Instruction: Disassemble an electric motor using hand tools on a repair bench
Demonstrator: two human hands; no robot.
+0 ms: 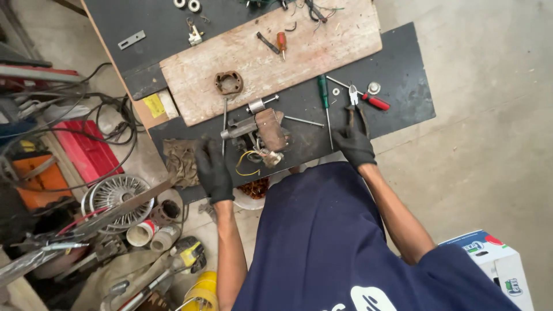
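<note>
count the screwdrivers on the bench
2. A green-handled screwdriver lies on the dark bench top, just beyond the right hand. A small orange-handled screwdriver lies on the wooden board. Others may be hidden in the clutter at the far edge.

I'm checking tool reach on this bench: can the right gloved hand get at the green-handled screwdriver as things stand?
Probably yes. The right gloved hand rests at the dark bench's near edge, beside the pliers, and the green-handled screwdriver lies just left of it with nothing between.
</note>
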